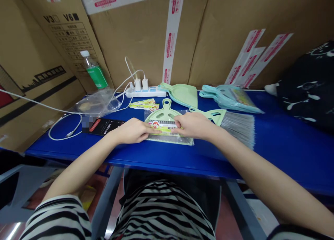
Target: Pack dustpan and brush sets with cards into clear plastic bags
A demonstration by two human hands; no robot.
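I'm touching the label (163,125) between my curled left hand (134,130) and right hand (192,125); I can't tell if they're pinching.

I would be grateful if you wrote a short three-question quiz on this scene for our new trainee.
1. True or false: the bottle has a red cap.
2. Multiple choice: what are the left hand and the right hand both touching? A) the power strip B) the printed label C) the carton
3. Fill in the blank: the phone lies to the ____ of the left hand.

Key: 1. False, the cap is white. 2. B. 3. Left.
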